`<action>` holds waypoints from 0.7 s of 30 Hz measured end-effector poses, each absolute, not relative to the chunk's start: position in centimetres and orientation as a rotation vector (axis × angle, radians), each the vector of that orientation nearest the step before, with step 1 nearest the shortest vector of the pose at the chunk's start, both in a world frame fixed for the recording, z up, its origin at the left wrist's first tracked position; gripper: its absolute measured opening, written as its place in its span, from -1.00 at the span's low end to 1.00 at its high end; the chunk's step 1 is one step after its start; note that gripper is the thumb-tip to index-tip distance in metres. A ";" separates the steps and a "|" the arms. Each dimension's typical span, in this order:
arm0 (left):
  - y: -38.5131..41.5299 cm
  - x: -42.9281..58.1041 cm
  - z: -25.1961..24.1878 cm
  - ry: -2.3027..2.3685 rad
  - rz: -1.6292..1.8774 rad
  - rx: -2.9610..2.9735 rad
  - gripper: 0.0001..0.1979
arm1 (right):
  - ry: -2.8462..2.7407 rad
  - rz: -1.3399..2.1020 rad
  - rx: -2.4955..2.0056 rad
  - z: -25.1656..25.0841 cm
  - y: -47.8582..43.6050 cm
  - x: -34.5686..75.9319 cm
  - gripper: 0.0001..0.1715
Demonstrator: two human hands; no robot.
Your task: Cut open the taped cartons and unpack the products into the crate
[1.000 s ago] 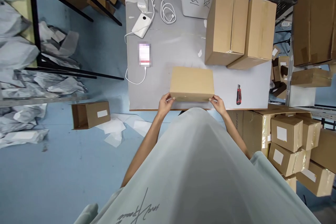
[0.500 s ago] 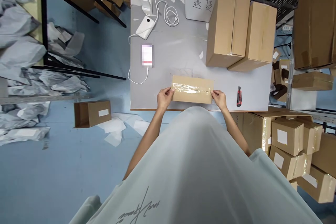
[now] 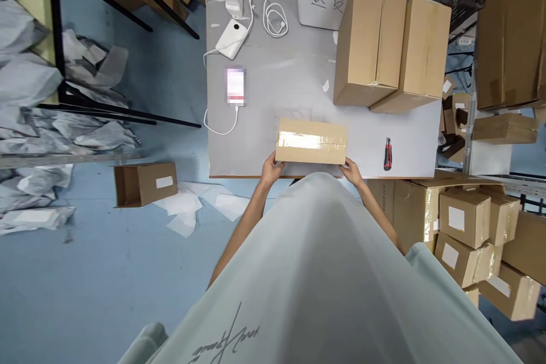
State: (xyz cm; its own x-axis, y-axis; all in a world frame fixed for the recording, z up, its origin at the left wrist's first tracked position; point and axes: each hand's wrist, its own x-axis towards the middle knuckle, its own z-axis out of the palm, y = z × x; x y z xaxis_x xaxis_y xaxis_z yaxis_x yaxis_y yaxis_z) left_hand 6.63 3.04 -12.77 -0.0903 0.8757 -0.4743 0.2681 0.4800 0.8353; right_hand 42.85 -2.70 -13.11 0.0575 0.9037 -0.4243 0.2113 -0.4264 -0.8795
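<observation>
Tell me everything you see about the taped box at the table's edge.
The box is brown cardboard, a low oblong, shut, with glossy clear tape along its top. It lies flat on the table by the near edge. The left hand holds its near left corner, the right hand its near right corner.

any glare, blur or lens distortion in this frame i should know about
Head view: the tape strip on the small cardboard box throws white glare; the phone screen is pixelated over; the left hand and right hand at the box's near corners look sharp. Head view again: light is soft, shadows on the table faint, and the wide lens leans things outward near the frame's sides.
</observation>
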 end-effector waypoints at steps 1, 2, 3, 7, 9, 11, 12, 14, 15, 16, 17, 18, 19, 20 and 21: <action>3.1 6.5 -12.6 1.629 0.699 1.016 -0.37 | -1.122 1.394 -1.709 -12.9 -2.7 43.1 -0.26; 3.1 6.2 -12.4 1.631 0.709 1.025 -0.39 | -1.121 1.376 -1.708 -12.5 -2.7 43.4 -0.23; 3.2 6.0 -12.2 1.628 0.723 1.040 -0.40 | -1.119 1.358 -1.707 -12.2 -2.5 43.9 -0.19; 4.0 5.3 -11.2 1.573 0.836 1.142 -0.47 | -1.166 1.230 -1.731 -11.0 -1.0 45.9 -0.09; 4.6 5.6 -11.1 1.553 0.881 1.152 -0.50 | -1.211 1.180 -1.773 -11.0 0.3 46.4 -0.07; 5.2 6.2 -11.2 1.576 0.890 1.115 -0.52 | -1.226 1.182 -1.811 -11.5 1.6 46.4 -0.06; 5.5 6.5 -11.4 1.594 0.889 1.096 -0.52 | -1.220 1.196 -1.821 -11.8 2.1 46.2 -0.05; 5.9 6.9 -11.7 1.626 0.884 1.071 -0.50 | -1.197 1.221 -1.825 -12.5 2.8 45.9 -0.02; 6.0 7.0 -12.0 1.635 0.883 1.063 -0.49 | -1.185 1.228 -1.825 -12.9 3.0 45.8 0.00; 6.1 7.0 -12.2 1.638 0.881 1.056 -0.47 | -1.172 1.235 -1.824 -13.2 3.0 45.7 0.02; 6.0 6.9 -12.4 1.642 0.879 1.045 -0.46 | -1.158 1.242 -1.822 -13.4 2.9 45.7 0.04; 5.9 6.8 -12.7 1.646 0.876 1.030 -0.45 | -1.143 1.252 -1.821 -13.7 2.7 45.7 0.04; 5.7 6.7 -12.9 1.652 0.868 1.013 -0.43 | -1.127 1.264 -1.822 -13.9 2.3 45.8 0.04; 5.5 6.5 -13.2 1.659 0.857 0.994 -0.43 | -1.114 1.278 -1.824 -14.1 1.9 45.9 0.02; 5.2 6.4 -13.4 1.667 0.840 0.976 -0.43 | -1.105 1.295 -1.827 -14.2 1.4 45.9 -0.02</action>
